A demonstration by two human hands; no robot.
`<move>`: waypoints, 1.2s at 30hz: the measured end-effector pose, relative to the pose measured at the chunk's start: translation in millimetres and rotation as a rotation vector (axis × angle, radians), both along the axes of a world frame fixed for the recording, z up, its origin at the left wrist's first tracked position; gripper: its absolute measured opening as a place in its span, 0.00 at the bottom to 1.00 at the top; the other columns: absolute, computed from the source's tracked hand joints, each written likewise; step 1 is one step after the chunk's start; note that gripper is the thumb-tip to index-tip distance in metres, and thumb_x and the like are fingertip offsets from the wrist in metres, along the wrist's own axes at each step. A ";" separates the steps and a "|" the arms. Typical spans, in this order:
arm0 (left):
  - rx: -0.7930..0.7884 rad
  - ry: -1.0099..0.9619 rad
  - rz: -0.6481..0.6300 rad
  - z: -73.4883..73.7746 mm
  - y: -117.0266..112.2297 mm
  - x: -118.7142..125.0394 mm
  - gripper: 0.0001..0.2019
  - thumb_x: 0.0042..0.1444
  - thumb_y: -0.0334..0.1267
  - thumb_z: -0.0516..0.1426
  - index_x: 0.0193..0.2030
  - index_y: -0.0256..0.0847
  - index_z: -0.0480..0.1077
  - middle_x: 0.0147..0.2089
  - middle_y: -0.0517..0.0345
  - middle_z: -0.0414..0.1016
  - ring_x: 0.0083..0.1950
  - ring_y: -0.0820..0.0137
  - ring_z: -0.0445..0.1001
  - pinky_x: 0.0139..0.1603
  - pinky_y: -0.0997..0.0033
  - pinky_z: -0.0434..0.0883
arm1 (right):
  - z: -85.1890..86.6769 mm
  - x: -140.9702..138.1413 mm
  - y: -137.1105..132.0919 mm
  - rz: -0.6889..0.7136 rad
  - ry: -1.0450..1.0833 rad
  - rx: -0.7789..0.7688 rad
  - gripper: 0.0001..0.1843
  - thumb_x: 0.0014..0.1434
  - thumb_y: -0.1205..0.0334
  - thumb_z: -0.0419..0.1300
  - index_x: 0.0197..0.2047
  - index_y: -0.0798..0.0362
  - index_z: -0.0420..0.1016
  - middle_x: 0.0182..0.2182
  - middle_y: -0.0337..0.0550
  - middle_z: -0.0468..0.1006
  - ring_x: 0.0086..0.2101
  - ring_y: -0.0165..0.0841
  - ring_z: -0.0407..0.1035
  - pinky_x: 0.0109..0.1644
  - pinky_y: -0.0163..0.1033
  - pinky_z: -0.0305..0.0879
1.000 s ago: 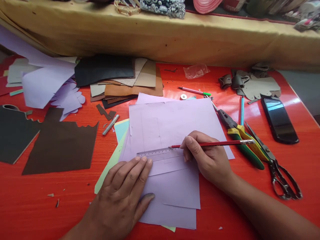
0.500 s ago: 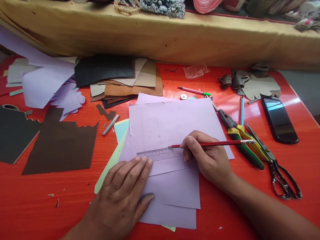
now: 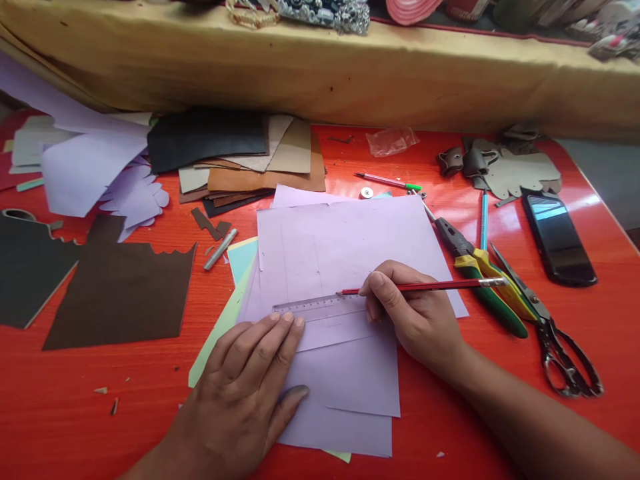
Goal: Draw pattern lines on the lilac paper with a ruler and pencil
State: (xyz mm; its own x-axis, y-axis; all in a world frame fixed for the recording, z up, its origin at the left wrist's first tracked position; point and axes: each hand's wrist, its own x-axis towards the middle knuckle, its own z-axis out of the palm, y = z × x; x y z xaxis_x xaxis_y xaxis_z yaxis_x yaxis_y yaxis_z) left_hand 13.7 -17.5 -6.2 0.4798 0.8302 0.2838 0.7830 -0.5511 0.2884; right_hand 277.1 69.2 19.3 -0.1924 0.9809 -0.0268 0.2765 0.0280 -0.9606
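Observation:
Sheets of lilac paper (image 3: 345, 247) lie stacked on the red table, with thin pencil lines drawn on the top one. Across that sheet rests a clear ruler (image 3: 310, 305). My left hand (image 3: 255, 373) lies flat with its fingers stretched out, the fingertips pressing at the ruler's lower left edge. In my right hand (image 3: 410, 313) is a red pencil (image 3: 430, 287), gripped between thumb and fingers. Its tip meets the upper edge of the ruler, and its metal-capped end points right.
Pliers (image 3: 480, 280), scissors (image 3: 555, 333) and a phone (image 3: 560, 240) lie at the right. Stacked leather pieces (image 3: 270, 177) sit at the back, and brown leather (image 3: 125, 287) lies at the left. A pink pen (image 3: 385, 181) is behind the paper.

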 end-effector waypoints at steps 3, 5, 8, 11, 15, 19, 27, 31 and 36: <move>0.003 0.002 0.002 0.2 -0.5 0.3 0.30 0.80 0.47 0.53 0.83 0.40 0.59 0.66 0.44 0.80 0.67 0.54 0.75 0.79 0.54 0.57 | 0.5 0.2 0.3 -0.004 -0.013 -0.001 0.25 0.79 0.43 0.59 0.34 0.49 0.78 0.22 0.38 0.76 0.24 0.34 0.71 0.32 0.41 0.67; 0.003 0.001 0.000 0.5 -1.1 -0.2 0.29 0.80 0.47 0.54 0.82 0.40 0.60 0.66 0.44 0.79 0.68 0.54 0.74 0.79 0.54 0.57 | 0.6 0.2 0.6 -0.002 -0.016 0.001 0.25 0.79 0.44 0.59 0.33 0.49 0.78 0.22 0.38 0.76 0.24 0.34 0.71 0.31 0.41 0.67; 0.002 -0.008 -0.008 0.9 -1.8 -1.1 0.29 0.80 0.46 0.54 0.81 0.38 0.61 0.66 0.43 0.79 0.68 0.54 0.73 0.80 0.55 0.55 | 0.4 0.2 0.8 0.004 -0.017 0.003 0.25 0.80 0.44 0.59 0.33 0.49 0.78 0.23 0.38 0.76 0.24 0.34 0.71 0.32 0.41 0.67; -0.005 -0.012 -0.009 0.7 -2.0 -1.4 0.28 0.80 0.46 0.54 0.81 0.38 0.62 0.66 0.43 0.79 0.69 0.55 0.72 0.81 0.55 0.54 | -0.2 0.2 0.4 0.007 -0.012 0.007 0.25 0.80 0.45 0.59 0.33 0.49 0.78 0.23 0.38 0.76 0.25 0.34 0.71 0.32 0.42 0.67; -0.007 -0.011 -0.005 0.0 -1.7 -1.1 0.28 0.80 0.46 0.54 0.80 0.38 0.63 0.66 0.43 0.79 0.69 0.55 0.72 0.81 0.56 0.53 | -1.6 1.1 -0.2 -0.002 0.032 0.013 0.23 0.80 0.47 0.59 0.34 0.49 0.78 0.23 0.37 0.76 0.25 0.34 0.71 0.33 0.42 0.67; -0.008 -0.010 -0.006 -0.1 -1.1 -0.8 0.28 0.80 0.46 0.54 0.80 0.38 0.63 0.66 0.44 0.79 0.69 0.56 0.72 0.82 0.57 0.52 | -2.4 2.5 0.1 -0.004 0.075 0.011 0.22 0.80 0.48 0.59 0.36 0.49 0.79 0.23 0.37 0.76 0.26 0.34 0.71 0.33 0.42 0.67; -0.004 -0.006 -0.006 -0.4 -1.6 -1.3 0.27 0.80 0.47 0.54 0.78 0.37 0.66 0.67 0.43 0.79 0.70 0.56 0.72 0.82 0.56 0.52 | -1.8 2.1 0.1 0.006 0.059 0.031 0.22 0.81 0.49 0.59 0.35 0.50 0.79 0.24 0.36 0.76 0.26 0.32 0.71 0.34 0.40 0.68; 0.005 0.000 -0.006 -0.5 -2.1 -1.6 0.26 0.80 0.48 0.53 0.78 0.37 0.66 0.66 0.44 0.79 0.69 0.56 0.72 0.82 0.56 0.53 | -2.3 1.5 0.4 0.005 0.061 0.044 0.21 0.81 0.50 0.59 0.36 0.50 0.80 0.24 0.36 0.76 0.26 0.31 0.71 0.33 0.39 0.68; 0.005 -0.002 -0.006 -0.8 -1.0 -1.3 0.26 0.80 0.47 0.53 0.77 0.36 0.67 0.66 0.43 0.79 0.70 0.56 0.72 0.82 0.57 0.52 | -1.2 1.3 0.6 0.005 0.040 0.057 0.22 0.81 0.51 0.59 0.35 0.50 0.79 0.24 0.36 0.76 0.25 0.31 0.71 0.33 0.39 0.67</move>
